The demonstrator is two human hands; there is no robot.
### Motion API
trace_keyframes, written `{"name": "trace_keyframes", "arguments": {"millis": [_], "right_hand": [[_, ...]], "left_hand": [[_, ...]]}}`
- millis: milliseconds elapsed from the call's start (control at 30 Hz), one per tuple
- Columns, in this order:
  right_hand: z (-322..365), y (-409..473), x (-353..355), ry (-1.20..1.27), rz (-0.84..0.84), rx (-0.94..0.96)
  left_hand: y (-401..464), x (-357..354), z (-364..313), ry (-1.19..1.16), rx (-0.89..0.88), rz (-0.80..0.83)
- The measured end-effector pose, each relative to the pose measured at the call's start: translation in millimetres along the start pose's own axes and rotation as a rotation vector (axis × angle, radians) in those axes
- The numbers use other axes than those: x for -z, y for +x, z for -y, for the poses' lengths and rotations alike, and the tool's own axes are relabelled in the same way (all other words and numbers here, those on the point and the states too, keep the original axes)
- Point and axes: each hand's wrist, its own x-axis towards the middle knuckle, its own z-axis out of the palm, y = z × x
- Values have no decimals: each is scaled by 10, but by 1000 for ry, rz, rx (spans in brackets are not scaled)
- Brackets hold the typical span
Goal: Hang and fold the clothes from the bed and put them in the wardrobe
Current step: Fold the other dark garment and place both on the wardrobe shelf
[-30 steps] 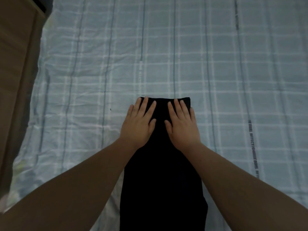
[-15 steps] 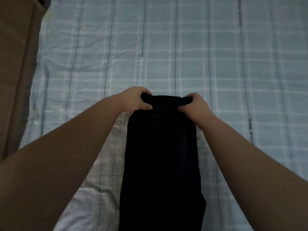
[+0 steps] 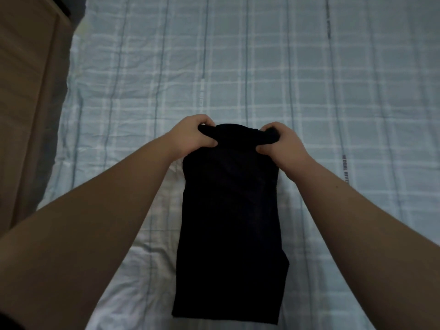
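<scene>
Fingers of both hands pinch the long black garment's far corners.

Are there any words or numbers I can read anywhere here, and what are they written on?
Dark print down a stripe of the plaid bedsheet, at right: letters too blurred to read.
Pale print on a stripe near the middle: too faint to read.
Dark marks on a stripe at top right: too blurred to read.
Black garment: no text visible.

Two hands, left and right, one black garment, one bed.
</scene>
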Motion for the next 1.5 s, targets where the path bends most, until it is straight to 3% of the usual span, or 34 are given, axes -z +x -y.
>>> {"name": "trace_keyframes", "arguments": {"millis": [167,400,500,667,833,1133,1267,1500], "right_hand": [[99,-536,130,48,35,175],[5,-1531,132,-107,62,272],[-213,-1955,47,-299,57,308],[-778,-2516,-187,-427,57,350],[-1282,-2886,-455,-513,60,463],[-1943,-3296,-642,-793,112,439],[-1966,-3381,-651,-808,151,374],[-1501,-3042,-780,-559,-135,398]], "left_hand": [[-639,57,-151,-114,-114,-15],[-1619,-185,-128,143,-191,-44],[-1988,-408,75,434,-341,-95],[-2543,-907,658,637,-509,-162],[-2891,-1368,1262,641,-463,-185],[-3271,-1849,1873,565,-405,-189],[-3352,-1802,1853,549,-377,-163],[-2972,-1661,1402,497,-389,-440]]}}
